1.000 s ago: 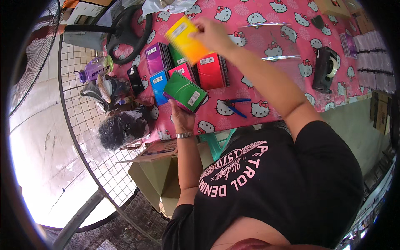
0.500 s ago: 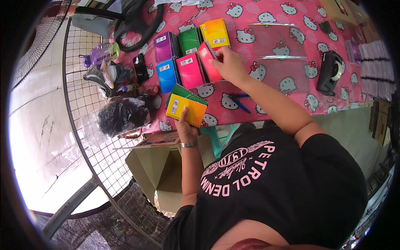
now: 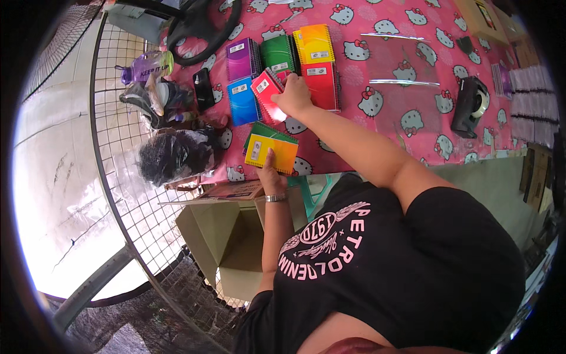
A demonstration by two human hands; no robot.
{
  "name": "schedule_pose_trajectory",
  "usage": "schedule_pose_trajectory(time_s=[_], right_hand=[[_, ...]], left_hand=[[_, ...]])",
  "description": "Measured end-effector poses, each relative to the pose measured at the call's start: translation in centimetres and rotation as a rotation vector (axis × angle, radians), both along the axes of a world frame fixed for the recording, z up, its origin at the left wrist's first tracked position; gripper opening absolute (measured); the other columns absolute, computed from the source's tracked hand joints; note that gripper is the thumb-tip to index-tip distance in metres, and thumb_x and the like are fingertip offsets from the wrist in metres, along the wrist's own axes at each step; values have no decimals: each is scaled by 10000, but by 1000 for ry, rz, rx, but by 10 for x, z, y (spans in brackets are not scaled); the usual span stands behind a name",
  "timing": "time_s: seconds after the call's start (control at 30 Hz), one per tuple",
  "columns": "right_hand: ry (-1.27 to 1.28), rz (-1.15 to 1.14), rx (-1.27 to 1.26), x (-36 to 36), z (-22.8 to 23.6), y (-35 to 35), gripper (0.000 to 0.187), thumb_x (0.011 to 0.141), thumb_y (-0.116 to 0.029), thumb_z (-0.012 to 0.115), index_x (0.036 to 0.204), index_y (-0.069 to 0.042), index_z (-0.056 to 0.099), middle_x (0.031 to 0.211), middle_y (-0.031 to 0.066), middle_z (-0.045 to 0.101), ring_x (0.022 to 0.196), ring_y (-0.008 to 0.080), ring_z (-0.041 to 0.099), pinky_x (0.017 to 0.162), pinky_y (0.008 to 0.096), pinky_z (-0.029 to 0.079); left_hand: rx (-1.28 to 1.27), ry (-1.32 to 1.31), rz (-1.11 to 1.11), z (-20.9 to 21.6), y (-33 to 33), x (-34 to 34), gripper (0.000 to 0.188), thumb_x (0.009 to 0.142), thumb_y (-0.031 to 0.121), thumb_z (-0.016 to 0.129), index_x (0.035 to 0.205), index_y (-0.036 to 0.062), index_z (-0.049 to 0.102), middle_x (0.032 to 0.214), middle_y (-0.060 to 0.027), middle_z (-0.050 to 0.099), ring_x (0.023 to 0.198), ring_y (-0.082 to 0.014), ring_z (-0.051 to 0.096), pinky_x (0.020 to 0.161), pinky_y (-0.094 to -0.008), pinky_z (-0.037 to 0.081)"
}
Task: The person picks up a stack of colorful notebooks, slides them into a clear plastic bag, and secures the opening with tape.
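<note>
My left hand [image 3: 272, 176] is closed on a small stack of spiral notebooks near the table's front edge: a yellow-orange notebook [image 3: 282, 154] on top, a green notebook [image 3: 265, 130] fanned out under it. My right hand [image 3: 296, 97] grips a red notebook [image 3: 266, 88], tilted over the pink notebook pile's place, which it mostly hides. Beside it lie a blue notebook [image 3: 243, 105] on the left and another red notebook [image 3: 321, 88] on the right. Behind them sit a purple notebook [image 3: 240, 58], a green pile [image 3: 277, 54] and a yellow pile [image 3: 316, 44].
Clear plastic sleeves [image 3: 404, 59] lie right of the piles, then a black tape dispenser [image 3: 469, 106]. At left are a black stapler-like object [image 3: 203, 88], a purple bottle [image 3: 150, 68], plastic-wrapped dark items [image 3: 177, 154] and a steering wheel [image 3: 203, 35]. A cardboard box [image 3: 236, 236] stands below.
My right hand has moved left from the red pile with a red notebook, now over the pink pile. My left hand still holds its stack. The whole view has shifted slightly.
</note>
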State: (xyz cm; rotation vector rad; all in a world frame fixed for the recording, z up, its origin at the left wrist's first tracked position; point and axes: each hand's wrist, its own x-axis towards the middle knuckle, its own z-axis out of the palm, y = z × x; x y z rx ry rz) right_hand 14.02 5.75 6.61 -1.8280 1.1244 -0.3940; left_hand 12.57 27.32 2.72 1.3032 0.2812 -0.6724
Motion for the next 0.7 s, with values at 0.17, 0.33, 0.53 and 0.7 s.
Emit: schedule_pose_trajectory(time_s=[0.17, 0.33, 0.53, 0.7], right_hand=[[-270, 401, 66, -16, 64, -5, 566, 644, -263, 752, 1049, 28, 484, 936, 195, 632, 889, 375, 620, 785, 416, 504], [31, 819, -58, 7, 59, -7, 726, 642, -471, 782, 1096, 29, 514, 1160, 227, 532, 1080, 342, 537, 885, 413, 451], [285, 227, -324, 75, 5, 6, 487, 728, -403, 700, 1053, -54, 598, 1072, 98, 525, 1057, 249, 491, 814, 418, 440], [39, 41, -389, 93, 0, 21, 283, 764, -218, 656, 978, -45, 593, 951, 105, 593, 928, 282, 573, 743, 431, 452]], left_hand=[[-265, 122, 82, 11, 2, -13, 593, 849, 492, 578, 1252, 71, 468, 1178, -85, 582, 1023, -252, 589, 855, -423, 489], [-585, 119, 94, 59, -26, -15, 755, 740, 637, 604, 1254, 98, 477, 1187, -86, 580, 1049, -303, 570, 910, -492, 454], [-336, 114, 91, 23, 11, -8, 495, 747, 364, 626, 1141, 76, 542, 1103, -103, 609, 1015, -309, 581, 880, -504, 470], [-219, 243, 54, 31, 13, -22, 454, 802, 319, 620, 1173, 72, 528, 1133, -100, 603, 1025, -286, 582, 889, -466, 471]])
